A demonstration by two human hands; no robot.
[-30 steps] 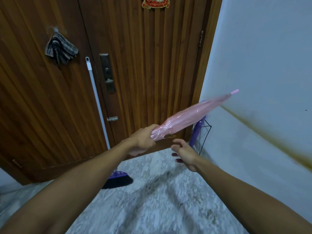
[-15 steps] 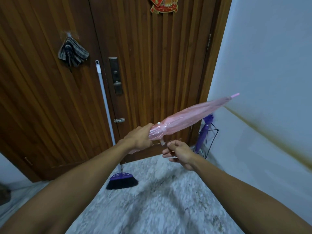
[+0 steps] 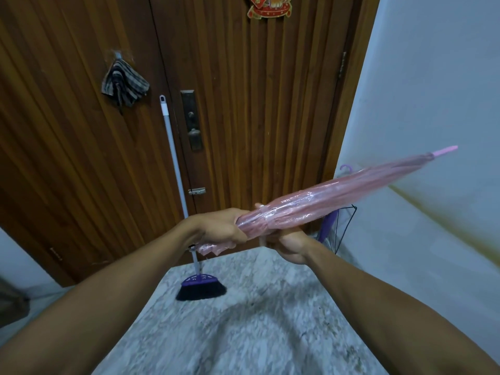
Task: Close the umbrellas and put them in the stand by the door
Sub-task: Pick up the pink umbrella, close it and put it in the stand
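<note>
A folded pink see-through umbrella (image 3: 338,196) lies slanted across the middle, tip up and to the right. My left hand (image 3: 224,228) grips its bunched canopy near the lower end. Under the canopy just to the right, my right hand (image 3: 290,244) is curled against the umbrella; what its fingers pinch is hidden. A black wire stand (image 3: 345,226) sits in the corner by the door, holding a closed purple umbrella (image 3: 328,223) with its hooked handle up.
The brown wooden door (image 3: 257,104) fills the background. A broom (image 3: 198,288) with a white handle leans against it, and a striped cloth (image 3: 124,85) hangs on a hook. The white wall (image 3: 433,104) runs along the right. Speckled stone floor lies below.
My right hand has risen from below the umbrella to close against its underside next to my left hand. The umbrella stays held by my left hand.
</note>
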